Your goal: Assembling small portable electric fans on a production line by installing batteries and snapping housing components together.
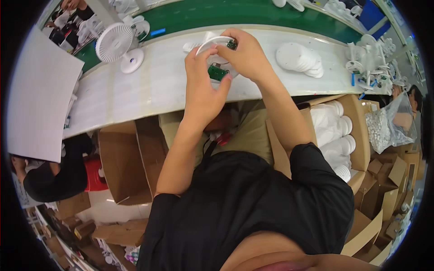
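Over the white worktable (162,86), both my hands hold a round white plastic fan base (209,44), tilted so that its inside faces me. My left hand (201,86) is closed round its left side, the thumb beside a green circuit board (218,72) inside it. With my right hand (246,54) I grip the far right rim, fingers bent over the edge. A second small green board (232,44) shows by those fingers, partly hidden. What the right fingertips touch inside cannot be made out.
A white desk fan (115,43) stands at the left. Stacked white discs (298,58) lie at the right. Beyond runs a green conveyor belt (199,16). Cardboard boxes flank me, an open one (122,162) on the left, one with white parts (332,131) on the right.
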A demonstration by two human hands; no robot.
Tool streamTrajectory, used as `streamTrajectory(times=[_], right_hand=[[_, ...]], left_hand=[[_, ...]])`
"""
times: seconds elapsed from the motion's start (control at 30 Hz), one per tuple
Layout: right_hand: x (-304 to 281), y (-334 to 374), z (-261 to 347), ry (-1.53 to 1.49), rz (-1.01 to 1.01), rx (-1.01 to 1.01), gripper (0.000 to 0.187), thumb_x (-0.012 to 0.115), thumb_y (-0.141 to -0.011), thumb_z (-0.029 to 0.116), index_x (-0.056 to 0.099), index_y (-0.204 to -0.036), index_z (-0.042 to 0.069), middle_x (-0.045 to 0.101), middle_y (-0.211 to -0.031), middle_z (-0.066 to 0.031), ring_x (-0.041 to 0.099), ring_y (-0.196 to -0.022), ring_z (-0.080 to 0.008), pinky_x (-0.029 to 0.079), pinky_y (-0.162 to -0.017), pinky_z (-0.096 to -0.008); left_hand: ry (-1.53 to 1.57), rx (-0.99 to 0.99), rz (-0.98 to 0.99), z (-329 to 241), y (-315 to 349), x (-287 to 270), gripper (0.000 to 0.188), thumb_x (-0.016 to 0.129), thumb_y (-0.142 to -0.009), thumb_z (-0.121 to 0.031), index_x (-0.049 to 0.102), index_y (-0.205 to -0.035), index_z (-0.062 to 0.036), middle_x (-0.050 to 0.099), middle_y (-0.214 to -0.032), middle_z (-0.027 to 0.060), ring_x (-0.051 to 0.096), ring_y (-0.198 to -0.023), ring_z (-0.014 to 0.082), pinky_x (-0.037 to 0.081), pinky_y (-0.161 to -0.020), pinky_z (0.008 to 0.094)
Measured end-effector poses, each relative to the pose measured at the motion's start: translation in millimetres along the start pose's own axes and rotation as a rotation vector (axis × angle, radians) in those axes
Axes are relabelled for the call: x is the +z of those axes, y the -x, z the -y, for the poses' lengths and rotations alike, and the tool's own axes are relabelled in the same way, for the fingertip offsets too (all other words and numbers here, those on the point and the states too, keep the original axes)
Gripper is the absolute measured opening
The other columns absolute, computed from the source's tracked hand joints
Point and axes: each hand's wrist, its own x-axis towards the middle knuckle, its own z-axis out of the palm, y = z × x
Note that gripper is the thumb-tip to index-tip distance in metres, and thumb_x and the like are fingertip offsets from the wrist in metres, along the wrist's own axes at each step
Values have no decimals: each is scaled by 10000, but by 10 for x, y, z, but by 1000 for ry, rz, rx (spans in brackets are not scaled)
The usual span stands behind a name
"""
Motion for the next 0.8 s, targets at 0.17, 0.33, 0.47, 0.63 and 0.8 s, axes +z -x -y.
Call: streamTrajectory(times=[0.17,0.33,0.47,0.63,0.8], right_hand=[[42,178,63,-383,92,-22,243,588,-892,98,632,-1118,21,629,-1081,-73,552,-969,-143,445,-845,-250],[-48,257,126,-687,161,39,254,563,-908,71,613,-1154,30,601,-1168,-81,528,-1034,-152,425,-887,-259],[-50,311,96,-594,165,-29,251,572,-903,58,618,-1148,29,596,-1179,-86,531,-1035,-167,427,-888,-270],[31,341,0,-11,50,-327,210,624,-858,54,672,-1062,33,604,-1156,-97,561,-986,-192,452,-844,-284],[139,339,8,254,-46,-489,139,686,-795,72,728,-927,64,607,-1110,-104,595,-869,-201,479,-740,-286]], left_hand=[[0,-43,-2,42,147,-126,414,691,-738,-101,567,-1126,-28,411,-1377,219,455,-1216,405,426,-974,424],[-105,73,-18,-59,142,-149,263,681,-752,-63,607,-1000,-18,466,-1319,202,499,-1139,357,440,-932,384],[-33,62,-81,-70,163,-116,168,656,-795,-41,612,-956,-21,524,-1235,174,530,-1049,294,448,-881,338],[403,-245,-192,-45,175,-29,106,607,-873,-41,589,-977,-29,580,-1080,116,535,-917,194,444,-808,280],[530,-252,-370,-100,206,125,69,573,-924,-54,569,-989,-32,582,-974,68,509,-842,129,424,-761,230]])
